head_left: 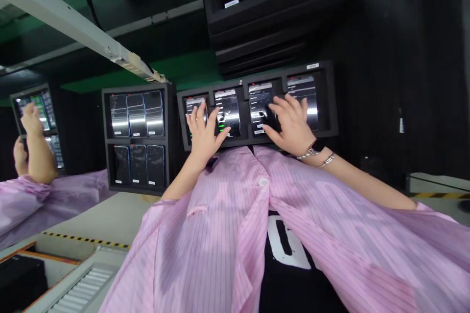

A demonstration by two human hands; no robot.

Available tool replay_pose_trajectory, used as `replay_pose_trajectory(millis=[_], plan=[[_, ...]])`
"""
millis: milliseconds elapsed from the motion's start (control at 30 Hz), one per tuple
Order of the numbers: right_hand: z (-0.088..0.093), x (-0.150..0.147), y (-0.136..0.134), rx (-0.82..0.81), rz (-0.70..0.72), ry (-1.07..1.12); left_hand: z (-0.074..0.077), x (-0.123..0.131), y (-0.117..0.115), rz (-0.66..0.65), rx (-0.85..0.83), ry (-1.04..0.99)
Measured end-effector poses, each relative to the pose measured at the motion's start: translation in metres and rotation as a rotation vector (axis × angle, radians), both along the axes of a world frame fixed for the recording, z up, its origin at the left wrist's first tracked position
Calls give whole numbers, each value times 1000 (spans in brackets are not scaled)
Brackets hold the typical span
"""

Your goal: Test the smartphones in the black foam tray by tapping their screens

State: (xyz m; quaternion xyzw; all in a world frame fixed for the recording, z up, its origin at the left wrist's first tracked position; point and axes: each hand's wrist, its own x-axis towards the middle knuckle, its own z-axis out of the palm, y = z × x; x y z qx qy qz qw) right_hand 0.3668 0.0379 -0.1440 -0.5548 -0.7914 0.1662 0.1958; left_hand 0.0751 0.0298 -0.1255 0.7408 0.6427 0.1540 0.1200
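Observation:
A black tray (326, 102) lies in front of me with several smartphones set in its slots, their screens lit. My left hand (203, 132) is spread over the leftmost smartphone (190, 105) and reaches the edge of the second smartphone (230, 115). My right hand (292, 122) has its fingers apart above the third smartphone (260, 100) and the gap beside it; the fourth smartphone (311, 102) is partly covered by those fingers. Neither hand grips anything, and whether the fingertips touch the glass I cannot tell.
Left of my tray stands another black tray (171, 156) with two rows of dark-screened smartphones (137, 115). Stacked black trays (257, 39) with white labels rise behind. A white beam (73, 19) slants down from upper left. At far left a co-worker's hands (33, 127) are over another tray of devices.

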Motion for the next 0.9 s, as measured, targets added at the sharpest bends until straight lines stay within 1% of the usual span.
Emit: replay_pose_trajectory(millis=[100,200,333,467,600,700,800,900], plan=[[-15,-5,-7,-44,16,0,-18,3,-12,-5,-26,18],[-20,-6,-7,-69,26,-27,-27,2,-17,5,-41,35],[-18,-9,2,-60,50,-72,-28,-4,-20,64,-44,22],[-19,-19,15,-36,61,-118,-27,-17,-22,154,-11,1],[-22,-23,19,-72,61,-123,-30,-27,-28,198,-10,-6],[-18,-17,10,-43,99,-103,-29,-28,-36,198,-24,8],[-13,-5,-10,-6,138,-100,-25,-25,-46,162,-68,41],[-10,7,-33,-13,115,-127,-18,-20,-59,110,-132,70]])
